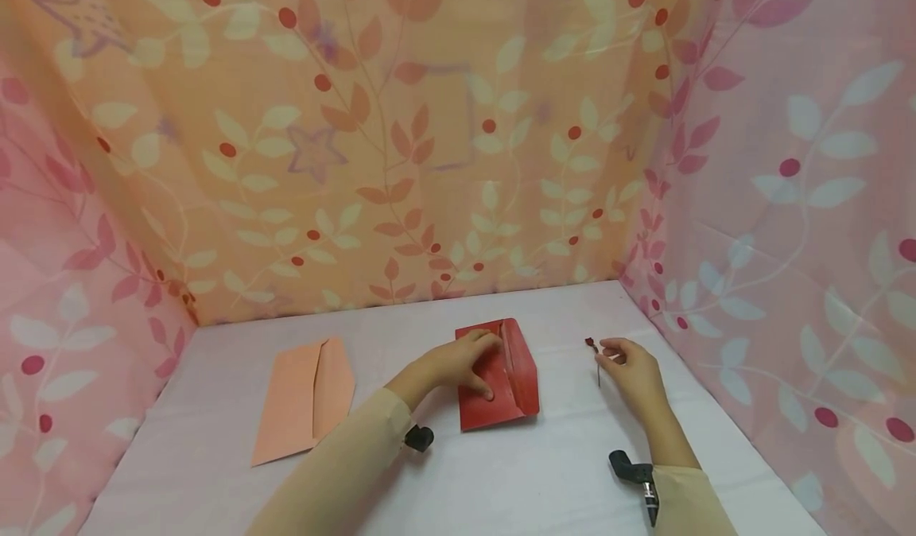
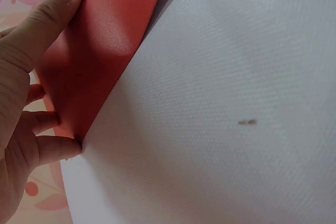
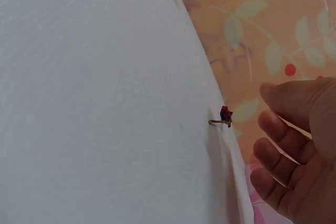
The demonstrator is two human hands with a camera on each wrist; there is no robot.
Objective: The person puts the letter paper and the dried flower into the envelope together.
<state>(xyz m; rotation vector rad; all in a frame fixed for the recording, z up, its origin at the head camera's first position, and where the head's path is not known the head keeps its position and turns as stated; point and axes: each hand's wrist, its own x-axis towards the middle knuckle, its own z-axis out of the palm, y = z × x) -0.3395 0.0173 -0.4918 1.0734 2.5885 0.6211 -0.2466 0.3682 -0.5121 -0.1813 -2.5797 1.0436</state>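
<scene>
A red envelope lies on the white cloth with its flap folded out to the right. My left hand rests on it, thumb and fingers spread apart across its face. In the left wrist view the thumb lies on the red envelope, while the other fingertips touch near its edge. To the right is a small dark red flower with a thin stem. My right hand is beside it, fingers loosely bent. The right wrist view shows a gap between that hand and the flower.
A peach envelope lies at the left, its flap unfolded toward the right. Patterned curtains with leaves stand behind and at both sides of the white-covered table. Dark devices are worn at the wrists.
</scene>
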